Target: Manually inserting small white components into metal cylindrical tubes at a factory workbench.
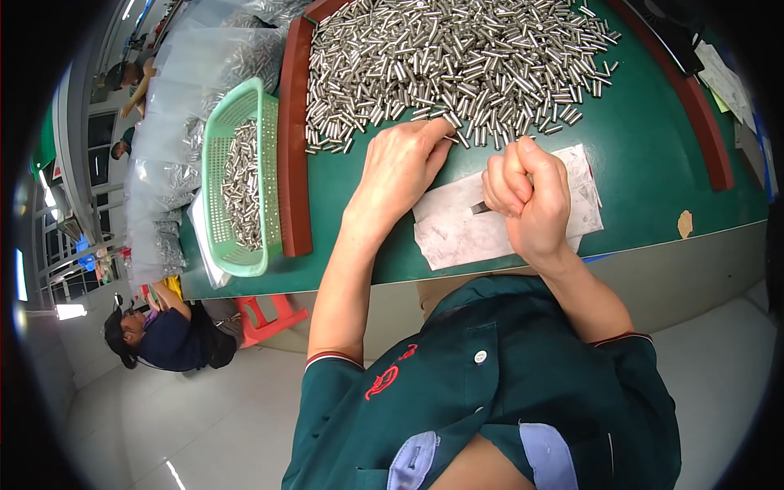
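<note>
A large heap of short, shiny metal pins (457,57) covers the far part of the green table. My left hand (400,163) is at the near edge of the heap, fingers bent and thumb drawn in against a pin; most of its fingertips are hidden. To its right my right hand (531,192) is closed in a fist above a smudged white paper (457,233). A dark, flat-ended metal piece (480,208) sticks out of the fist on its left side; the rest of it is hidden by the fingers.
Left of a red-brown wooden rail (295,147) stands a green plastic basket (265,180) holding more pins. Clear plastic bags (184,90) of parts line the far left. Another rail (694,106) bounds the right. A person (175,331) sits left, near a red stool (269,318).
</note>
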A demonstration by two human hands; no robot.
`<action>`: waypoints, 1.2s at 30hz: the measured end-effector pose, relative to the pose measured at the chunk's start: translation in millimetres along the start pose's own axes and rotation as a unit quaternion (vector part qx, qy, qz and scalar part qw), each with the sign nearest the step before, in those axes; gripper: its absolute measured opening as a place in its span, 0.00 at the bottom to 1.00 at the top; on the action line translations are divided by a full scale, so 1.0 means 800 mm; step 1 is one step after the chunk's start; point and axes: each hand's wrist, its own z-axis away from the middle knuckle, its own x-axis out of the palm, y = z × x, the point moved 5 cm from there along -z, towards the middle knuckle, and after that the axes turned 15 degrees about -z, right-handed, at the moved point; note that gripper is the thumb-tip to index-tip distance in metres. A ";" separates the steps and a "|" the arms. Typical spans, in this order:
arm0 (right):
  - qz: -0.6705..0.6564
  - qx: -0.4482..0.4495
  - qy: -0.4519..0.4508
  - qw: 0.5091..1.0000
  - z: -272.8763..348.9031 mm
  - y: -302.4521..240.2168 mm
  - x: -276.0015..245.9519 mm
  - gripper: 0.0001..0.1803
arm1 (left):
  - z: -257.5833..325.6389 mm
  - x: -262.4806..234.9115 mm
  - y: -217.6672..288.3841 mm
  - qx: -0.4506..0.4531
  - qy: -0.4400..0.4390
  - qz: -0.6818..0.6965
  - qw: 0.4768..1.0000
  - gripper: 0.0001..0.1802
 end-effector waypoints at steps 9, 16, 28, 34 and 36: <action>-0.014 0.002 0.009 1.000 -0.001 -0.001 -0.003 0.22 | 0.055 0.005 0.001 -0.223 -0.144 0.701 0.662 0.04; -0.003 0.004 0.012 1.000 -0.002 0.000 -0.005 0.22 | 0.100 0.026 0.017 -0.293 -0.094 0.720 0.622 0.08; -0.014 0.000 0.008 1.000 0.000 0.001 -0.005 0.22 | 0.107 0.027 0.015 -0.301 -0.072 0.707 0.636 0.06; -0.023 0.007 0.012 1.000 0.001 0.001 -0.005 0.22 | 0.105 0.024 0.019 -0.301 -0.074 0.708 0.634 0.07; -0.011 0.006 0.013 1.000 0.000 0.001 -0.005 0.22 | 0.105 0.022 0.023 -0.320 -0.085 0.619 0.713 0.07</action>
